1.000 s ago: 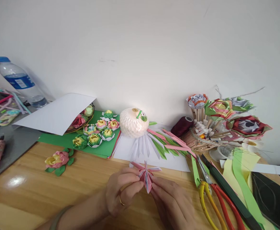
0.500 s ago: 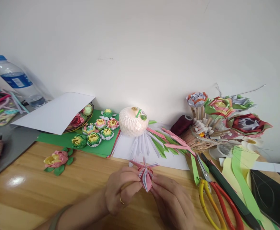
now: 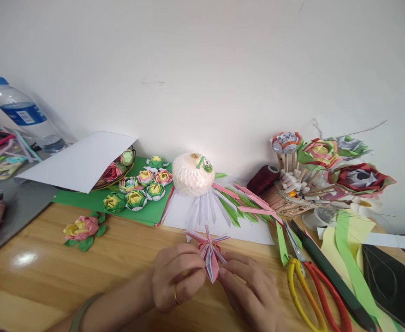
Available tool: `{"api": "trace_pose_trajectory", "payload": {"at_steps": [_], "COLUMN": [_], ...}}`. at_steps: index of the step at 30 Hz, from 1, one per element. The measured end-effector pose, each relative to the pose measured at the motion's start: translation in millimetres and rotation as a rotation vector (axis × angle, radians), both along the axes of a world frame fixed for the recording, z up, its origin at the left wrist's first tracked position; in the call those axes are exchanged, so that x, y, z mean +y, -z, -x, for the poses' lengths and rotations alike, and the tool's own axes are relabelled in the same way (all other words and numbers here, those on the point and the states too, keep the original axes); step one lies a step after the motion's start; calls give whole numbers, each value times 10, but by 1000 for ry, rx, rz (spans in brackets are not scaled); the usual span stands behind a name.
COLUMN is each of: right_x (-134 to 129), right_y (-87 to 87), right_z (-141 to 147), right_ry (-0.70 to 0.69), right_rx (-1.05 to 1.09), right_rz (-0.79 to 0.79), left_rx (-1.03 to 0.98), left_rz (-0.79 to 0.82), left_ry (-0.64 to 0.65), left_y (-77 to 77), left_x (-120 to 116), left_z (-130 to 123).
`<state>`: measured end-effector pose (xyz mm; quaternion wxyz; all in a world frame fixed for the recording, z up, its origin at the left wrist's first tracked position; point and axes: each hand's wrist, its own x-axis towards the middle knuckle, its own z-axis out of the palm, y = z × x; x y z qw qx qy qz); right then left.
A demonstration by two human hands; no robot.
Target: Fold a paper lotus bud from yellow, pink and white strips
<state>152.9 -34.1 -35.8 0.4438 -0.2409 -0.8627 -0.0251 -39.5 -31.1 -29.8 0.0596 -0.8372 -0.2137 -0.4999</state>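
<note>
Between my hands is a pink and white folded paper flower (image 3: 211, 258), its pointed arms spread like a star. My left hand (image 3: 180, 275) pinches its left side, with a ring on one finger. On the other side, my right hand (image 3: 249, 286) grips the right edge between thumb and fingers. Just beyond the flower, white folded paper strips (image 3: 207, 210) fan out over a white sheet (image 3: 251, 233). Pink strips (image 3: 258, 210) and green strips (image 3: 235, 214) lie to their right.
Scissors (image 3: 302, 272) and a dark green knife-like tool (image 3: 334, 272) lie right of my hands. Finished paper flowers (image 3: 136, 199) sit on green card (image 3: 95, 202); one lotus (image 3: 81, 228) lies nearer me. A foam-netted round object (image 3: 192, 174), a thread spool (image 3: 263, 179) and a bottle (image 3: 26, 113) stand along the wall.
The petal nearest me now points slightly lower and shows more pink. My fingers have shifted a little around it, the right ones easing slightly outward.
</note>
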Motion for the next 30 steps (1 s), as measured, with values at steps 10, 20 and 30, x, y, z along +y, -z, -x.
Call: {"api": "trace_pose_trajectory", "payload": {"at_steps": [10, 20, 30], "right_x": [0, 50, 27], "right_y": [41, 52, 62], "right_z": [62, 79, 71], "right_ry": [-50, -79, -79], "right_rx": [101, 86, 95], "right_rz": [9, 72, 61], "left_rx": [-122, -24, -160], "left_rz": [-22, -6, 57], "left_ry": [22, -22, 18], "left_y": [234, 54, 97], "left_x": [-27, -32, 34], "left_z": [-21, 10, -112]}}
